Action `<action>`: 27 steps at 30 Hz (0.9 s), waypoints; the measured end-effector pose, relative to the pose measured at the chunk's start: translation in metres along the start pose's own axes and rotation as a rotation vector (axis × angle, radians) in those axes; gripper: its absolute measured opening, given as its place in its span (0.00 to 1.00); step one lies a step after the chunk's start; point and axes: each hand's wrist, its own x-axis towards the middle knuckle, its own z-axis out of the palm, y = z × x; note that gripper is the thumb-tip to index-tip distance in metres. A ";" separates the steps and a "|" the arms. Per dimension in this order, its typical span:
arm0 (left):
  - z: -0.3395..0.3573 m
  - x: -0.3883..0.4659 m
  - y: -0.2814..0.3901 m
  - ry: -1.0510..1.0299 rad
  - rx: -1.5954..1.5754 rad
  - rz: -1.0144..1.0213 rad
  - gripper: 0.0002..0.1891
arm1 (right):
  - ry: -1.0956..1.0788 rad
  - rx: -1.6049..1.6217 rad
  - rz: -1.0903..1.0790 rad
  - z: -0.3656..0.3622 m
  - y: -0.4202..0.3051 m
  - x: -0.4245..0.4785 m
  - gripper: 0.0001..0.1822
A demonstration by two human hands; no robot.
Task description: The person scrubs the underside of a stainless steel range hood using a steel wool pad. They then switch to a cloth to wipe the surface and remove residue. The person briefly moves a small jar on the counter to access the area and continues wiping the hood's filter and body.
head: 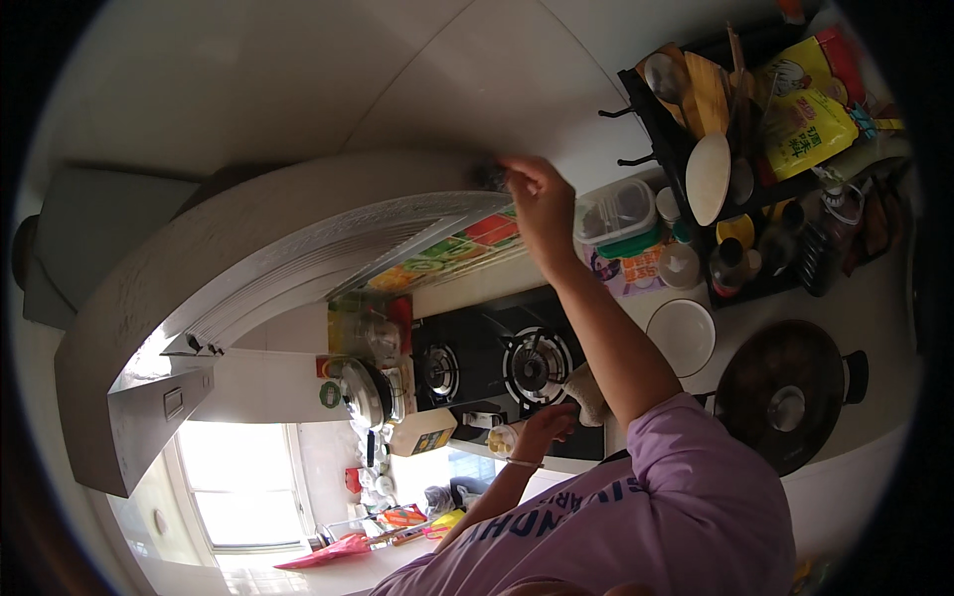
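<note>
My right hand [538,201] is raised to the front rim of the grey range hood [298,216]. Its fingers pinch a dark, blurred pad [489,177], possibly steel wool, against the hood's edge. Lower down, my left hand [548,430], with a bracelet at the wrist, hovers by the front of the black gas cooktop [477,350]. Its fingers are loosely bent and nothing shows in them. Close to its fingertips is a greyish-beige cloth [589,395]. Beside that wrist is a small white container [503,439] with pale yellow pieces.
A white bowl [680,337] and a dark pan lid [779,398] sit right of the cooktop. Behind them stands a black rack [671,149] with utensils, seasoning bags and bottles. A beige jug [422,432] and a lidded pot [365,393] are at the left, towards the window [238,484].
</note>
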 end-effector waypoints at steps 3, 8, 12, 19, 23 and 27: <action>-0.001 -0.004 0.001 0.025 -0.008 -0.005 0.18 | 0.090 -0.064 -0.023 -0.015 0.021 0.009 0.08; 0.000 -0.008 -0.002 0.046 0.013 0.017 0.18 | 0.048 -0.204 -0.076 -0.010 0.036 -0.021 0.07; 0.001 -0.006 -0.006 0.004 -0.005 -0.002 0.19 | -0.066 0.010 0.027 -0.007 0.015 -0.008 0.08; 0.000 -0.003 -0.001 0.010 0.004 -0.001 0.20 | -0.026 -0.246 -0.091 -0.014 0.041 -0.012 0.08; 0.002 -0.003 -0.009 0.001 0.004 -0.024 0.20 | -0.131 0.121 0.081 -0.001 0.002 -0.003 0.07; 0.003 -0.003 -0.003 -0.019 -0.010 0.019 0.21 | 0.028 -0.104 0.033 -0.020 0.026 0.009 0.06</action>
